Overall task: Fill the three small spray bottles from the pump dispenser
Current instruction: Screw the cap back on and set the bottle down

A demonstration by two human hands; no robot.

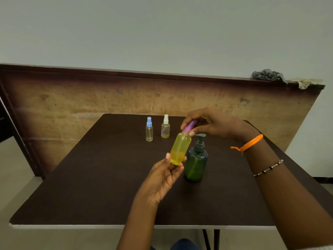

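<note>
A yellow spray bottle (180, 150) with a purple cap (188, 127) is held tilted above the dark table (100, 177). My left hand (164, 177) grips its lower end. My right hand (210, 123) pinches the purple cap from above. Just right of the bottle stands the green pump dispenser (196, 162), its dark pump head partly behind my right hand. Farther back stand two small clear spray bottles, upright and apart: one with a blue cap (149, 129), one with a white cap (165, 127) and a little liquid at its bottom.
A wooden board (72, 105) stands upright behind the table, against a pale wall. Crumpled grey cloth (268, 75) lies on the board's top right end. The table's front edge (72, 226) runs close to me.
</note>
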